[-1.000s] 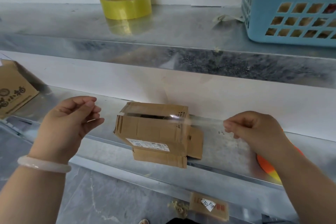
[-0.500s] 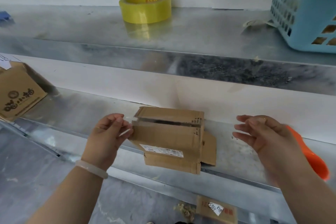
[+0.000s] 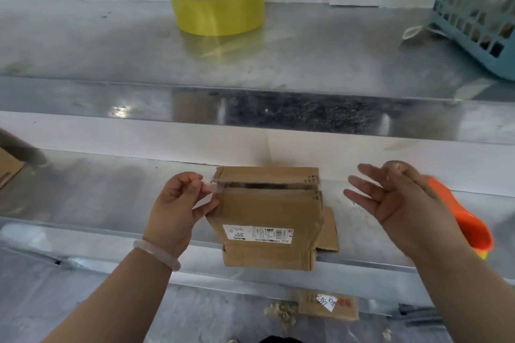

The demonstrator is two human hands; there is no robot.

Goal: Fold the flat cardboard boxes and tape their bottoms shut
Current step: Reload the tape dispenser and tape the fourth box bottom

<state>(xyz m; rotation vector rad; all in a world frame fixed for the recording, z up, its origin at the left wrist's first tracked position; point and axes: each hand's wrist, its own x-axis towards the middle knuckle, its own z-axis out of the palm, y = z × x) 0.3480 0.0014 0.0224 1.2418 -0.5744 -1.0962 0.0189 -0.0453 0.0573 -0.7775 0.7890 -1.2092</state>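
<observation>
A small brown cardboard box with a white label stands on the lower metal shelf, its flaps facing up with a dark gap between them. A strip of clear tape lies along that gap. My left hand pinches the tape's left end at the box's upper left corner. My right hand hovers open just right of the box, fingers spread, touching nothing. A yellow tape roll sits on the upper shelf, behind and above the box.
A blue plastic basket stands at the upper shelf's right end. An orange object lies behind my right hand. Another cardboard box shows at the left edge. A cardboard scrap lies on the floor below.
The tape was stretched between both hands over the box. My right hand has let go of it and opened. My left hand has moved in to the box's left corner.
</observation>
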